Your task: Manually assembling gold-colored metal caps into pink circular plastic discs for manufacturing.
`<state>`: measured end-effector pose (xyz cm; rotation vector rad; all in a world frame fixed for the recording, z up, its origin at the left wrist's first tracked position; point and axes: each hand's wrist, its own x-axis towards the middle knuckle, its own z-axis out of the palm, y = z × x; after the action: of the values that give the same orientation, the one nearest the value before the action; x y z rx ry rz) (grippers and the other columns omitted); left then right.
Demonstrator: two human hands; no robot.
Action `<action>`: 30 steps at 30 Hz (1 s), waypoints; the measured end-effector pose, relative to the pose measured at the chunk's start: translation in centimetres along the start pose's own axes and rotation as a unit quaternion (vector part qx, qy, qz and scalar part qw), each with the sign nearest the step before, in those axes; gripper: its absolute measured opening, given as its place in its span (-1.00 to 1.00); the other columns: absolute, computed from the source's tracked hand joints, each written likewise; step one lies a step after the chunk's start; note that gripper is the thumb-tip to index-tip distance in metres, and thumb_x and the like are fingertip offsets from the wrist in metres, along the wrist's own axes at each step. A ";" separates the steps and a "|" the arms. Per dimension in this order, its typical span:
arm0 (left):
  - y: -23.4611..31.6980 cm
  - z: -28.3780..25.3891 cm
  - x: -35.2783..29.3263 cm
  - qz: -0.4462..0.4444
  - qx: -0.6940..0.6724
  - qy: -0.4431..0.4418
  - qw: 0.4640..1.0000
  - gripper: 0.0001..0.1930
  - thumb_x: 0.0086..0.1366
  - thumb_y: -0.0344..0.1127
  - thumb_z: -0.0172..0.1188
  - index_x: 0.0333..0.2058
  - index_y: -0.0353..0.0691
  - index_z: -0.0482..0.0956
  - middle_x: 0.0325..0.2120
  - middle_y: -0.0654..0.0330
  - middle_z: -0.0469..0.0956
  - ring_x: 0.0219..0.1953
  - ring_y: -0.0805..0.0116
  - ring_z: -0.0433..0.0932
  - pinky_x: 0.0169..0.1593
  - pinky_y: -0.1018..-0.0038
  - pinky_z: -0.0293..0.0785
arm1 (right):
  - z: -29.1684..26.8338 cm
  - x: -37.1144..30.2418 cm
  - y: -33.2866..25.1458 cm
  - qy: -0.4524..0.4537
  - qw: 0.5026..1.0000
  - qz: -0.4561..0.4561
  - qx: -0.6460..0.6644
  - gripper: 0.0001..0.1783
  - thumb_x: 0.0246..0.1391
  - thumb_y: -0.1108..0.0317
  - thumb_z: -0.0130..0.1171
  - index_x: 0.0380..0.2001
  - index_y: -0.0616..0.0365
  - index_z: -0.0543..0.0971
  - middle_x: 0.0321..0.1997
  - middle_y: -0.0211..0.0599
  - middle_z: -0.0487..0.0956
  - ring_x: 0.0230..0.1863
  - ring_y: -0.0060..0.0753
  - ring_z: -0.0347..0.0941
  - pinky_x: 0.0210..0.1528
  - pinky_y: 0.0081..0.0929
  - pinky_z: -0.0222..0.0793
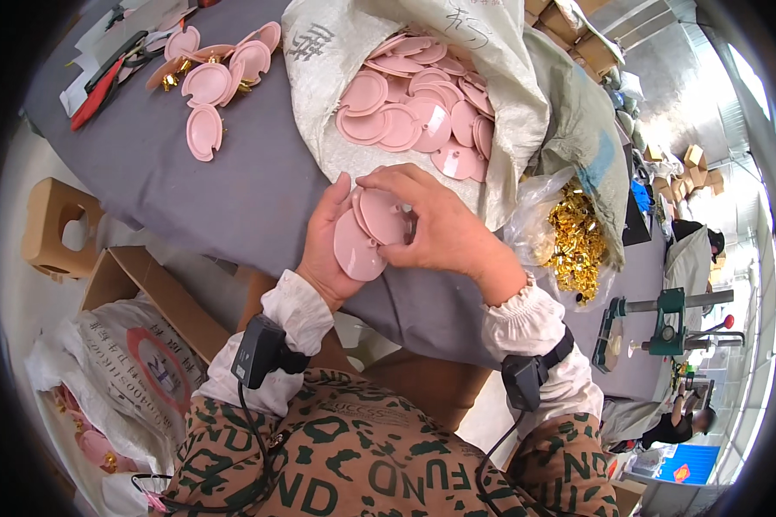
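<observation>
Over the near edge of the grey-covered table, my left hand (321,246) cradles thin pink plastic discs in its palm, the lower disc (353,252) lying against the fingers. My right hand (444,220) grips an upper pink disc (379,215) by its edge, thumb below and fingers above. The discs overlap, so how many there are I cannot tell. Just beyond my hands, an open white woven sack (517,129) lies with its mouth toward me, full of similar pink discs (397,125).
Pink discs with gold fittings (207,84) lie at the far left, near a red and black tool (99,96). Gold metal parts (575,246) fill a clear bag at right, before a green hand press (668,320). A cardboard box (159,289) and brown stool (47,228) stand left.
</observation>
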<state>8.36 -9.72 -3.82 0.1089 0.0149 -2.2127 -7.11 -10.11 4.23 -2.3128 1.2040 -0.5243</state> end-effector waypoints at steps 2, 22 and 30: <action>0.0 0.4 -0.3 -0.009 0.022 -0.026 0.999 -0.49 0.37 0.04 -0.02 0.08 -0.26 0.38 -0.05 0.05 0.51 0.00 0.15 0.52 0.10 0.26 0.47 | -0.4 -0.2 0.0 0.018 0.997 0.049 0.059 -0.23 -0.34 0.34 0.38 0.10 0.02 0.45 0.07 -0.14 0.45 0.05 -0.09 0.42 0.06 -0.30 0.42; -0.2 0.1 0.2 -0.004 0.012 0.027 1.000 -0.15 0.30 0.44 -0.26 0.29 -0.15 0.19 0.18 0.03 0.34 0.20 0.13 0.36 0.25 0.18 0.29 | 1.1 -0.9 -3.1 0.034 0.996 0.021 -0.085 -0.19 -0.36 0.26 0.45 0.11 0.05 0.44 -0.07 -0.15 0.46 -0.08 -0.14 0.46 -0.03 -0.31 0.43; 0.4 -0.2 -0.3 0.033 0.080 -0.010 0.996 -0.36 0.23 -0.22 0.14 0.27 -0.12 0.18 0.11 0.06 0.37 0.08 0.18 0.43 0.09 0.25 0.44 | -1.2 1.7 -1.9 -0.087 0.992 0.087 0.021 -0.17 -0.33 0.20 0.45 0.13 0.06 0.44 0.03 -0.08 0.44 -0.01 -0.14 0.45 -0.05 -0.29 0.44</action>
<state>8.85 -9.69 -4.01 0.1743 -0.1739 -2.1475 -5.60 -10.87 6.43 -2.1423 1.2815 -0.2778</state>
